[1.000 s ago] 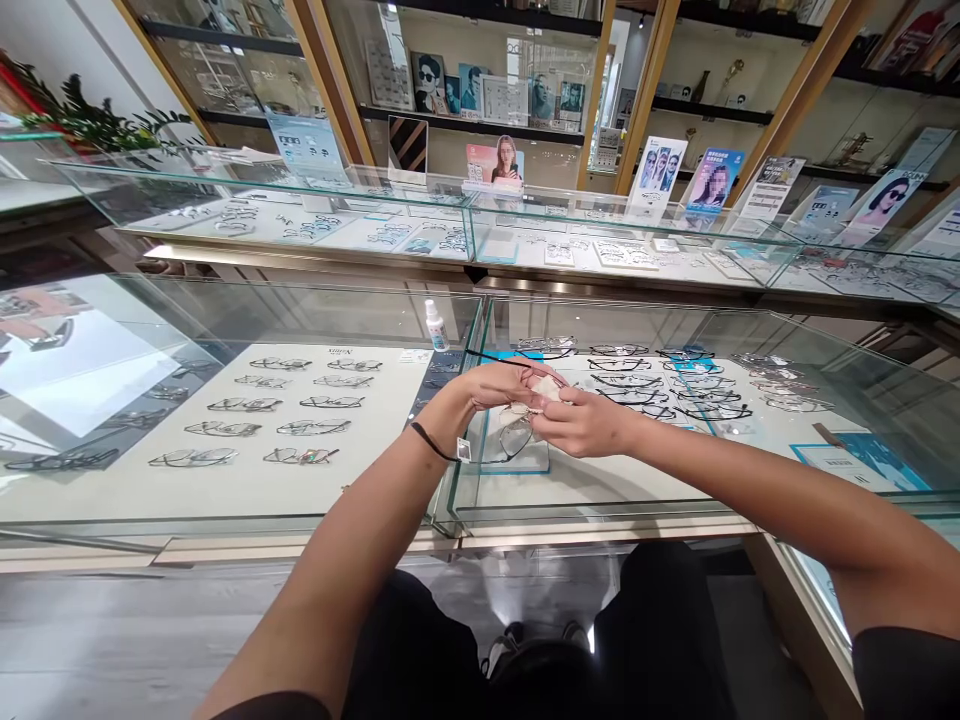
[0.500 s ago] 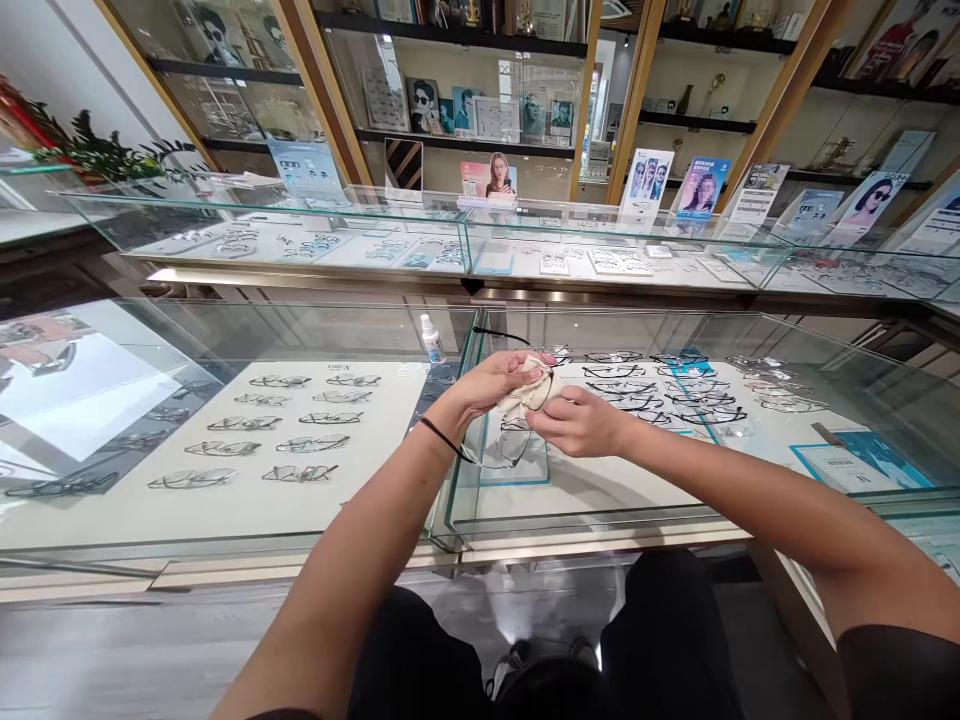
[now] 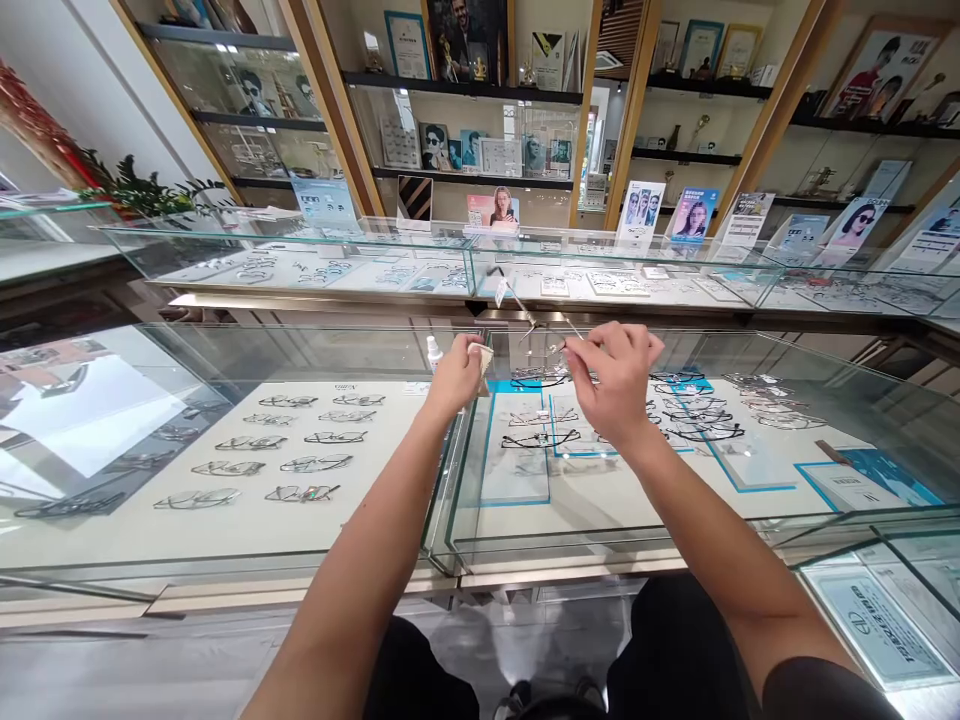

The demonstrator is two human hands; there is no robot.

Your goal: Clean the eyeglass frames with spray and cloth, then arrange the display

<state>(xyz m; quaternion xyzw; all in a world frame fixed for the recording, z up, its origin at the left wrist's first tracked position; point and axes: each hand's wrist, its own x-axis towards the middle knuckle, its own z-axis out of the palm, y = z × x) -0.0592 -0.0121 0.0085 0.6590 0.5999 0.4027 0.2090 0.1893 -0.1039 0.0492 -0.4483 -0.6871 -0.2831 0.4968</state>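
My left hand is closed round a cream cloth, which pokes out past the thumb and hangs below it. To its right, my right hand pinches a pair of eyeglasses between thumb and fingertips. The glasses are raised over the glass counter, thin arms pointing away from me, and a small white tag shows near one arm. Their lenses are hard to make out against the background. A white spray bottle stands just behind my left hand, partly covered by it.
Below my hands is a glass display counter with rows of eyeglasses inside. More glasses lie in the left section. A second glass showcase runs across behind, with standing ad cards on top. Shelves line the wall.
My hands have come apart. The cloth has left the glasses and stays in my left hand, while my right hand has lifted the glasses up and rightward. The view has tilted up slightly.
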